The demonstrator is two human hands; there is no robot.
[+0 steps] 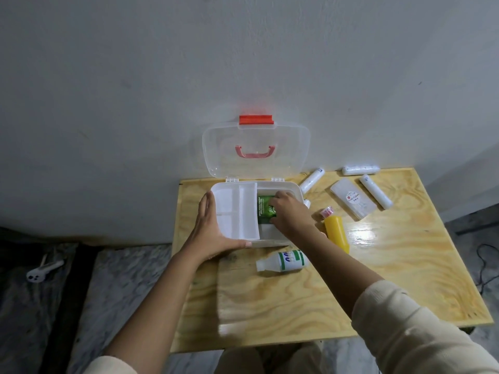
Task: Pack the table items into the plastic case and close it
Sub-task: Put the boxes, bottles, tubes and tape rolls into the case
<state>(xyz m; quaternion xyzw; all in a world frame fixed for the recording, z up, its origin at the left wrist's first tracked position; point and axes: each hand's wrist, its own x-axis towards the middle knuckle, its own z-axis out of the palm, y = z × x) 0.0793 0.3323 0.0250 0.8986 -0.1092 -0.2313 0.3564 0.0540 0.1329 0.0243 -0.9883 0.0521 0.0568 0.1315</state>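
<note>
White bottle [282,261] lies nearest on the surface [297,300]. Left hand [213,225] cups the plastic case [280,186] corner, fingers spread. Right hand [289,211] hides half the green packet [265,209], fingers curled on it inside the case. Lid [256,149] stands open.

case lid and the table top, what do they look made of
Case lid: clear, glossy plastic, it seems; the wall shows through it and its rim catches light. Table top: most likely plywood with a shiny varnish; wavy pale grain runs across it and bright glare sits near the yellow bottle.
</note>
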